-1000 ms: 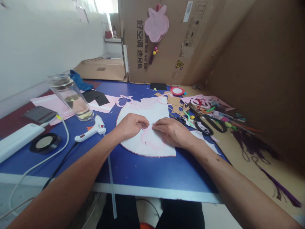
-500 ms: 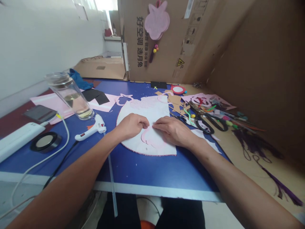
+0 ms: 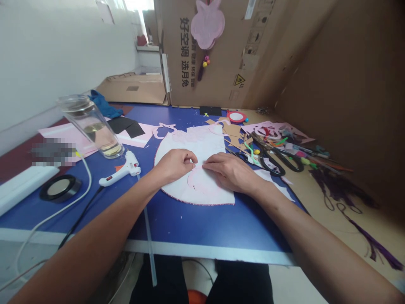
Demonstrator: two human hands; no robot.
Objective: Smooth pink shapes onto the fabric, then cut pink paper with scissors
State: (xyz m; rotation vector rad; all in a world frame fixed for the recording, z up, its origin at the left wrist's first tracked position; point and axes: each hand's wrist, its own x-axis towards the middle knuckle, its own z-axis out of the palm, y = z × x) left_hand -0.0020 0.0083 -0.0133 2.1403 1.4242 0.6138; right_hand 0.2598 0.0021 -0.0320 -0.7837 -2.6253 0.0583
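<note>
A white sheet [image 3: 177,185] with a curved, dark-red trimmed edge lies flat on the blue table. Pale pink, petal-like shapes [image 3: 202,184] sit on its lower middle, between and below my hands. My left hand [image 3: 177,165] is over the sheet's left half, fingers curled and thumb near the forefinger; whatever the fingertips hold is too small to make out. Opposite, my right hand [image 3: 226,169] rests on the sheet with its fingers pressed together, tips pointing left. Its thumb and anything under it are hidden. A small gap separates the two sets of fingertips.
Left of the sheet lie a white glue gun [image 3: 122,169], a black tape roll [image 3: 60,188] and a glass bottle [image 3: 98,131]. To the right are scissors [image 3: 275,162], paper scraps [image 3: 232,131] and purple tassels [image 3: 338,190]. A cardboard wall [image 3: 253,84] stands behind.
The view has shifted very slightly. Both hands keep almost the same place on the sheet, with only a small movement at the left fingers.
</note>
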